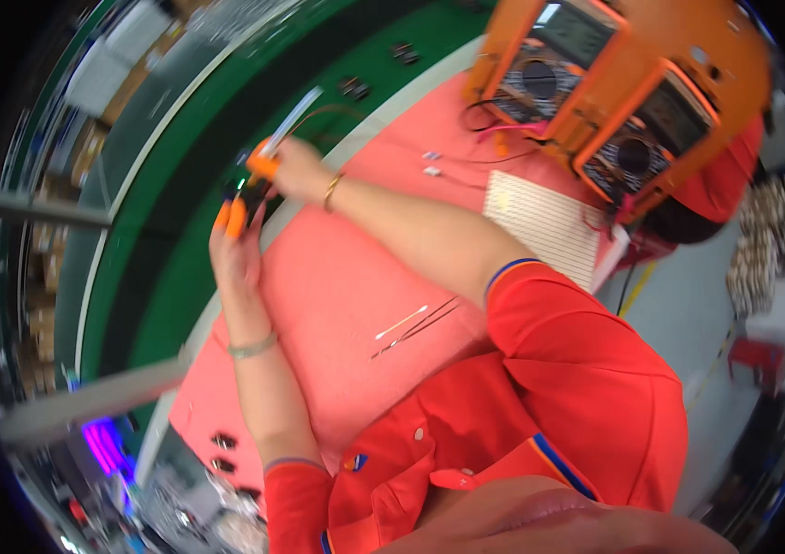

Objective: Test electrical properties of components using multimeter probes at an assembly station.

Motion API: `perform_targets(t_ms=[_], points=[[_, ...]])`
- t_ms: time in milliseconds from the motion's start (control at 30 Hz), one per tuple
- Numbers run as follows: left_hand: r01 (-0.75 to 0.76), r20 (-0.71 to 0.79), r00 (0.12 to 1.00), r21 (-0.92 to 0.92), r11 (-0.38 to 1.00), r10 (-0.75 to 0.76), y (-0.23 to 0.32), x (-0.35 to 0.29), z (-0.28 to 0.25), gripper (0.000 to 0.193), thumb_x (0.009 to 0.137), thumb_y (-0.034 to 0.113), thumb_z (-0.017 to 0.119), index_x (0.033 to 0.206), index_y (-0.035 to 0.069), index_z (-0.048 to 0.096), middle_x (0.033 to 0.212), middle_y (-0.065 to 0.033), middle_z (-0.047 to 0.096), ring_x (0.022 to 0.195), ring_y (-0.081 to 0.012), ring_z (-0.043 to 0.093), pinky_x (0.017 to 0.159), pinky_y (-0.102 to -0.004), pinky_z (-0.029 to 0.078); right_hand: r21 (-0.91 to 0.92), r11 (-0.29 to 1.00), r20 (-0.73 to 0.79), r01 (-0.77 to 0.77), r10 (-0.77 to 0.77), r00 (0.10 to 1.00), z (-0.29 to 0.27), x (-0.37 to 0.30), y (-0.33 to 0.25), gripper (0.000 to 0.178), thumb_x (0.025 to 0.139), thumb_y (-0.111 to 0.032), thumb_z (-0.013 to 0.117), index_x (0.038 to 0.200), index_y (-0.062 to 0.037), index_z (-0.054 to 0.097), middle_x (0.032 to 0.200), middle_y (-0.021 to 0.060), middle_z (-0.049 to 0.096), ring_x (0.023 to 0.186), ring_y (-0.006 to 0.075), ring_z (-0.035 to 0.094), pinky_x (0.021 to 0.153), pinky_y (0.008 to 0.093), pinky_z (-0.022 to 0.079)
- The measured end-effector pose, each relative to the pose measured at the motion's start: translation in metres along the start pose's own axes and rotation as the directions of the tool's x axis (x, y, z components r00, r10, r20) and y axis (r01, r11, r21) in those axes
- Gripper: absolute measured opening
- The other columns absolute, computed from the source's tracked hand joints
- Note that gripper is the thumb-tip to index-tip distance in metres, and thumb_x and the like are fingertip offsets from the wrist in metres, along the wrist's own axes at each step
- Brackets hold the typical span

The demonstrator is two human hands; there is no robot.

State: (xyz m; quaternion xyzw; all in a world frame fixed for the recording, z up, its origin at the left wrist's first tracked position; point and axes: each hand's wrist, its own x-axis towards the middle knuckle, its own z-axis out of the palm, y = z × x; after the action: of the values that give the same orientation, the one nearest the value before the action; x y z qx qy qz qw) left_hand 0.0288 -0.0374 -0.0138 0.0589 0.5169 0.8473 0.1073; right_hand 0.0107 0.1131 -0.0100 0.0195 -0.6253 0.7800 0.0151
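My two hands meet over the green belt, just past the edge of the pink mat (318,295). Orange finger cots cover some fingertips on both. My left hand (237,254) pinches a small black part (252,196), which my fingers partly hide. Close against it, my right hand (298,173) grips a slender whitish stick-like tool (296,120), tilted up and away. Its exact kind is blurred, and its lower end disappears among my fingers.
Two orange-framed multimeters (637,138) stand at the right beside a lined notepad (545,226). A cotton swab (401,322) and thin dark probes (415,328) lie on the mat. Black parts (353,88) sit on the green belt (157,300); others (222,452) rest at the mat's lower left.
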Motion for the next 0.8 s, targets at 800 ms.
perform_targets(t_ms=[800], points=[[-0.144, -0.266, 0.924, 0.424, 0.894, 0.274, 0.003, 0.003, 0.008, 0.029, 0.078, 0.013, 0.056, 0.103, -0.002, 0.052, 0.098, -0.0087, 0.053, 0.086, -0.0142, 0.053, 0.077, -0.0245, 0.043, 0.228, 0.971, 0.116, 0.067, -0.096, 0.989, 0.010, -0.003, 0.001, 0.026, 0.085, -0.014, 0.044, 0.108, -0.0011, 0.043, 0.098, 0.0099, 0.052, 0.086, 0.0186, 0.054, 0.073, 0.0304, 0.047]])
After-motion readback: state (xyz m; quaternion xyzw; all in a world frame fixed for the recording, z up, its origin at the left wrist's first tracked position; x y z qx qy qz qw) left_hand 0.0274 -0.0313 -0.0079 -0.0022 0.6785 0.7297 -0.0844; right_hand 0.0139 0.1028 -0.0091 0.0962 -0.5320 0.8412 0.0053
